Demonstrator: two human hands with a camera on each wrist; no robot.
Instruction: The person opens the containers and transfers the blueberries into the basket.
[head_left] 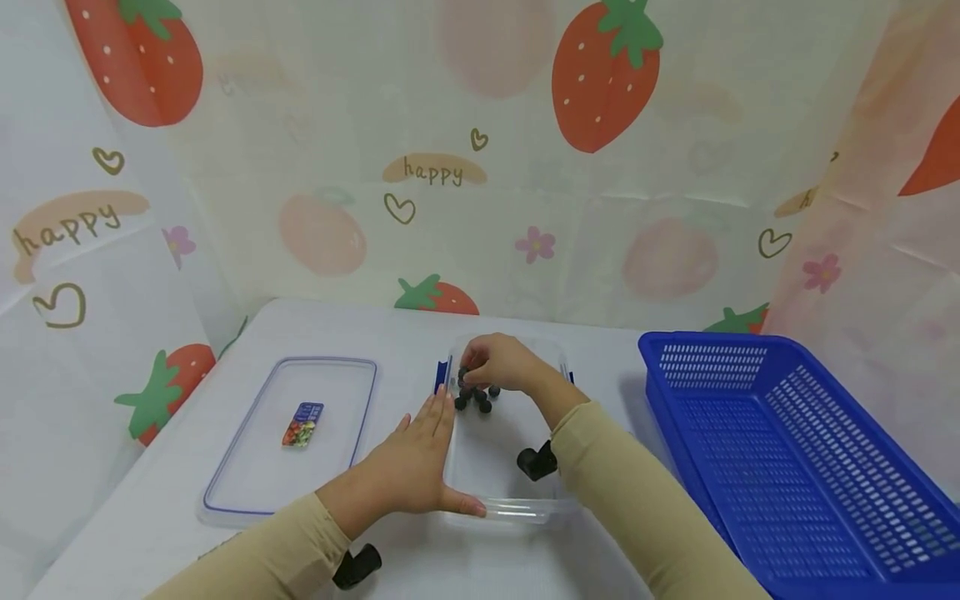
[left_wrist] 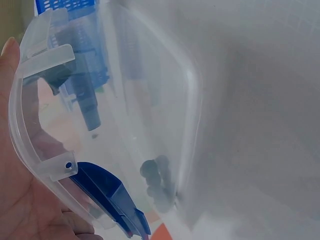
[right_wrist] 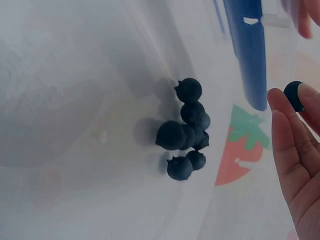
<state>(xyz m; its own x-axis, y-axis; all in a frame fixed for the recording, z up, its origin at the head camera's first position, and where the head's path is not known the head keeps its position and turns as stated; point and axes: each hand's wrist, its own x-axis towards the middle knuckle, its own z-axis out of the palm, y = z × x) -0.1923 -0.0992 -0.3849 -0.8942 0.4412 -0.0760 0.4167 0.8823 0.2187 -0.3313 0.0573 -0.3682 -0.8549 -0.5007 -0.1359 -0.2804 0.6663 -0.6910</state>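
Note:
A clear plastic box (head_left: pixel 517 508) with blue side latches stands in front of me. Several dark blueberries (right_wrist: pixel 171 135) lie clustered on its floor toward the far left corner. My right hand (head_left: pixel 498 364) is over that corner and pinches one blueberry (right_wrist: pixel 294 96) between thumb and fingertips, above the others. Along the box's left rim rests my left hand (head_left: pixel 412 467), fingers straight and thumb stretched over the near rim. From the left wrist view, a blue latch (left_wrist: pixel 107 192) hangs at the box's side, beside the left hand.
A clear lid with a blue-edged rim (head_left: pixel 251 392) lies to the left, with a small printed label (head_left: pixel 303 425) on it. On the right stands a large blue plastic basket (head_left: pixel 701 492). Behind the white table hangs a strawberry-print sheet (head_left: pixel 495 242).

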